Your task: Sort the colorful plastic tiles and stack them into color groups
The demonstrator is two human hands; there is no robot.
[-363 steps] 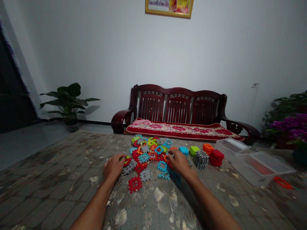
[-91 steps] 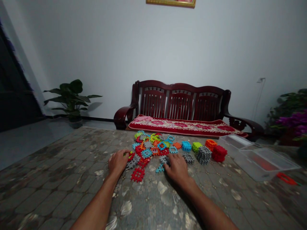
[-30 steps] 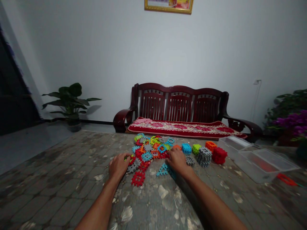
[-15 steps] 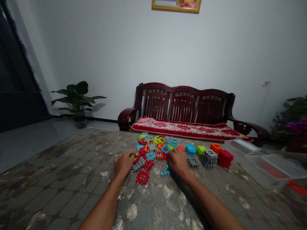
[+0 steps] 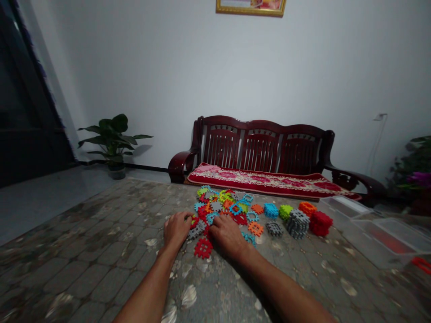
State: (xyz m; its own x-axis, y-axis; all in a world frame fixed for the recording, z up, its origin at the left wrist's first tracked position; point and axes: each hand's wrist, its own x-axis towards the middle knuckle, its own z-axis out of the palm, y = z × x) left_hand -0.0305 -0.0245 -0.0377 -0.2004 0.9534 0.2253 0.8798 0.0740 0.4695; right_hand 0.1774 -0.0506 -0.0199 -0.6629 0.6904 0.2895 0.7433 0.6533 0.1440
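My left hand (image 5: 177, 229) is at the left edge of a loose pile of toothed plastic building tiles. Its fingers are curled, with thumb and forefinger on a red tile (image 5: 194, 223) that has a bit of green by it. My right hand (image 5: 227, 232) reaches over the middle of the pile, fingers bent down by the red tiles; its fingertips are partly hidden. Between the hands lie a grey tile (image 5: 197, 231) and a red square tile (image 5: 203, 248). A blue tile (image 5: 249, 237) and an orange tile (image 5: 256, 229) lie right of my right hand.
Sorted stacks stand to the right: blue (image 5: 271, 210), green (image 5: 285, 211), grey (image 5: 298, 223), orange (image 5: 307, 208) and red (image 5: 320, 223). A dark grey stack (image 5: 274, 229) sits nearer. Beyond is a clear plastic box (image 5: 367, 251). A wooden bench (image 5: 259, 152) stands behind the patterned cloth (image 5: 111, 251).
My right hand has moved left across the pile, uncovering orange and blue tiles on its right. My left hand stays by the red tile. The view has shifted slightly.
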